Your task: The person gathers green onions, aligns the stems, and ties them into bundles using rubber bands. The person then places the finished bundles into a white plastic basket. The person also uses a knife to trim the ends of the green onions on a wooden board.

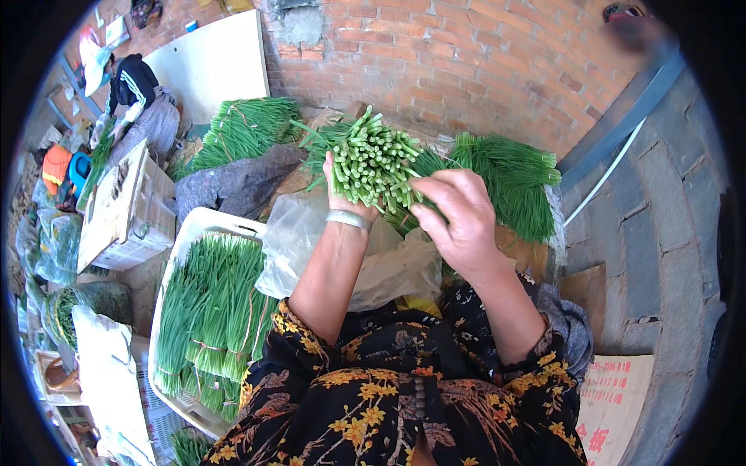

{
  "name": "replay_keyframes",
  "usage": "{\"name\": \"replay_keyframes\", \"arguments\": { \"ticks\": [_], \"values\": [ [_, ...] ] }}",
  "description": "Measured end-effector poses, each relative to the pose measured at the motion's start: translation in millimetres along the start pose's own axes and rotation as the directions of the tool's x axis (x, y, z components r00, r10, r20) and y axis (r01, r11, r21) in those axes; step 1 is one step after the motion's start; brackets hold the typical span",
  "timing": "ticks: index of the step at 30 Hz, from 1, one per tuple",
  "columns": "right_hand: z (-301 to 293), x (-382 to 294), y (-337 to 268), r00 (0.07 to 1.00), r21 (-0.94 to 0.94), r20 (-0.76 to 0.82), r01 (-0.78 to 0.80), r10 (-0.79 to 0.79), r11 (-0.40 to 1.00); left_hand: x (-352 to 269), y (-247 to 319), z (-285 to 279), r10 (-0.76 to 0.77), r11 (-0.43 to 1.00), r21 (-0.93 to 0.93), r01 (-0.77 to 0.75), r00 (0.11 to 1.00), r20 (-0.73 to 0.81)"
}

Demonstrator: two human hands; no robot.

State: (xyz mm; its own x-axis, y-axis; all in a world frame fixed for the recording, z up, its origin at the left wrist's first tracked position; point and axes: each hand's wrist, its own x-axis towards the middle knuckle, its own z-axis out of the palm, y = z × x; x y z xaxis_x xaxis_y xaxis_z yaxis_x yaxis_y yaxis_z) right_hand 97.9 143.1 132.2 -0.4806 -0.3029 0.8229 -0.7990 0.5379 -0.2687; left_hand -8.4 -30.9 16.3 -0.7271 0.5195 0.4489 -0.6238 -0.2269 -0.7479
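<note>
My left hand [352, 207] grips a thick bunch of green chives [373, 160] from below and the left side. The pale cut stem ends face up toward me, and the leaves trail away behind. A light bangle [348, 218] circles that wrist. At the right edge of the bunch is my right hand [464, 218]. Its thumb and forefinger tips are at the outer stems, slightly apart; whether they pinch a stem is unclear. Clear plastic sheeting [402, 268] lies beneath my forearms.
Tied chive bundles fill a white plastic crate [169, 291] on the left. Loose chives [507, 175] lie at right, with a chive heap [245, 128] by the brick wall [443, 64]. A co-worker [137, 87] sits far left behind a crate [131, 215]. A metal post [618, 122] stands right.
</note>
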Motion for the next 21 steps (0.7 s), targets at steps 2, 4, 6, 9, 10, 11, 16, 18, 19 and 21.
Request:
{"name": "replay_keyframes", "arguments": {
  "ticks": [2, 4, 6, 9, 10, 11, 16, 18, 19, 21],
  "values": [
    [5.7, 2.0, -0.7, 0.998, -0.112, 0.045, 0.051, -0.046, 0.992, 0.5, 0.6, -5.0, -0.009, 0.999, 0.036, 0.009, 1.000, 0.002],
    [10.5, 1.8, 2.8, 0.995, -0.127, 0.043, 0.091, -0.086, 0.988, 2.8, 1.4, -10.9, -0.031, 0.968, 0.249, 0.023, 0.999, 0.030],
    [13.5, -0.7, 7.9, 0.995, -0.121, 0.048, 0.090, -0.085, 0.989, 5.7, 1.7, -18.0, 0.044, 0.790, 0.606, -0.095, 0.994, 0.098],
    [11.1, -7.6, 13.2, 0.951, 0.296, 0.179, -0.295, 0.250, 0.908, 12.8, -0.1, -27.4, 0.019, 0.444, 0.884, -0.147, 0.988, 0.154],
    [7.7, -10.2, 13.9, 0.949, 0.328, 0.176, -0.309, 0.263, 0.893, 14.0, -1.8, -29.7, 0.130, 0.325, 0.930, -0.170, 0.982, 0.133],
    [4.0, -12.2, 14.7, 0.950, 0.325, 0.223, -0.285, 0.220, 0.902, 14.7, -4.3, -32.2, 0.249, 0.236, 0.955, -0.183, 0.961, 0.122],
    [-24.4, -14.9, 23.4, 0.968, 0.351, 0.172, -0.233, 0.183, 0.907, 11.8, -19.9, -32.1, 0.281, 0.388, 0.912, -0.133, 0.960, 0.020],
    [-26.8, -8.5, 35.3, 0.977, 0.257, 0.133, -0.198, 0.169, 0.946, 3.7, -26.0, -29.0, 0.388, 0.328, 0.942, -0.078, 0.920, -0.058],
    [-22.9, -5.4, 41.7, 0.967, 0.207, 0.167, -0.226, 0.193, 0.952, -1.8, -28.2, -25.5, 0.373, 0.357, 0.932, -0.060, 0.924, -0.084],
    [-18.8, 0.4, 57.6, 0.928, 0.011, 0.343, -0.159, 0.145, 0.987, -14.8, -32.3, -19.7, 0.362, 0.297, 0.954, -0.022, 0.928, -0.091]
  ]
}}
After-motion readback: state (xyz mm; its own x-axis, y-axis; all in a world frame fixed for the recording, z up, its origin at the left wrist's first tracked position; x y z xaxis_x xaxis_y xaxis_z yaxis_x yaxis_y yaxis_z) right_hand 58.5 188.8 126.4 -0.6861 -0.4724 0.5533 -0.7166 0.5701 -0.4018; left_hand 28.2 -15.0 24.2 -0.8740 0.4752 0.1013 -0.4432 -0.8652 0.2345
